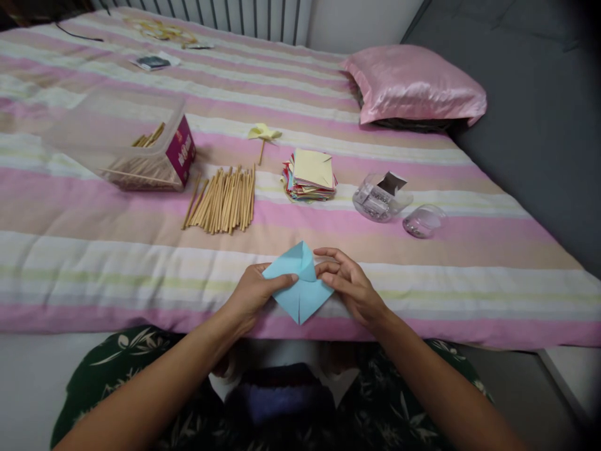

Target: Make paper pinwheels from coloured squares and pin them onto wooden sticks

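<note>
A light blue paper square [300, 304], slit from its corners toward the middle, is held near the bed's front edge. One of its upper flaps curls in toward the centre. My left hand [256, 288] is closed on the paper's left corner, its thumb flat on top near the middle. At the right side my right hand [350, 285] touches the paper, thumb by the right corner and the other fingers bent behind the curled flap. How firmly the right fingers grip is partly hidden.
Beyond my hands lie a pile of short sticks [225, 200], a stack of coloured paper squares [312, 169] and a yellow pinwheel [264, 132]. Clear plastic tub [173, 147] left; small clear containers [375, 203] right. A pink pillow [417, 88] rests farther back on the striped bedsheet [446, 275].
</note>
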A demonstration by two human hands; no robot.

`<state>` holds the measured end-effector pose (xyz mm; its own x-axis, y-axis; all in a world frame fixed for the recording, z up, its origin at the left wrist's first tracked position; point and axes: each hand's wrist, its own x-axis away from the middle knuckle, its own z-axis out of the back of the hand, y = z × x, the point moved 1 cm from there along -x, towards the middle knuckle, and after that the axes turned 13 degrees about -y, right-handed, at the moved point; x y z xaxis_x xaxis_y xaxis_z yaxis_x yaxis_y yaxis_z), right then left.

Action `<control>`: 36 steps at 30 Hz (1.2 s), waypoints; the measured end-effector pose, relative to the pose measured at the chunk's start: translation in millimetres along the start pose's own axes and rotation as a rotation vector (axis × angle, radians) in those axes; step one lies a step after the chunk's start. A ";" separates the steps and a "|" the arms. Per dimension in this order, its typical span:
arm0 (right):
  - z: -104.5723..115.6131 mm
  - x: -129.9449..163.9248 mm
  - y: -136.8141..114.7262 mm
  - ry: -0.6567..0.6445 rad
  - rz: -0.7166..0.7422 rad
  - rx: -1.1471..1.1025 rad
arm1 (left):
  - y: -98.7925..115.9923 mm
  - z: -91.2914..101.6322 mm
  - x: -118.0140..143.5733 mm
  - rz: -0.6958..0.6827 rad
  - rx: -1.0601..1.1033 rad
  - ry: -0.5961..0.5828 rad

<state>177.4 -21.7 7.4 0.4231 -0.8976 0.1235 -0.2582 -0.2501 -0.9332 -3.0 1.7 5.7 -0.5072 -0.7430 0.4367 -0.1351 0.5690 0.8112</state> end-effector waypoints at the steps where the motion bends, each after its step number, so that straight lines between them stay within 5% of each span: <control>1: 0.9 0.5 -0.4 0.010 0.016 -0.012 | 0.5 0.9 0.4 -0.007 0.035 0.000; 11: 4.0 -3.2 2.3 0.105 0.038 -0.118 | 3.1 4.0 2.0 0.004 0.092 -0.032; 18: 6.0 -2.0 3.4 -0.023 -0.055 -0.104 | 5.6 6.5 6.3 0.112 -0.162 -0.299; 24: 3.9 1.8 2.4 -0.067 -0.104 -0.033 | 5.6 7.6 6.9 0.123 -0.214 -0.350; 30: 4.7 1.1 3.8 -0.019 -0.140 -0.071 | 12.0 5.8 6.8 0.042 -0.002 -0.318; 36: 8.2 -3.0 7.8 0.245 -0.020 -0.145 | 15.0 8.0 3.8 -0.144 0.333 -0.266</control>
<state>181.2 -18.0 -3.0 0.2114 -0.9485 0.2360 -0.3807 -0.3023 -0.8739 -13.7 10.3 16.5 -0.6582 -0.7315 0.1780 -0.4649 0.5809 0.6681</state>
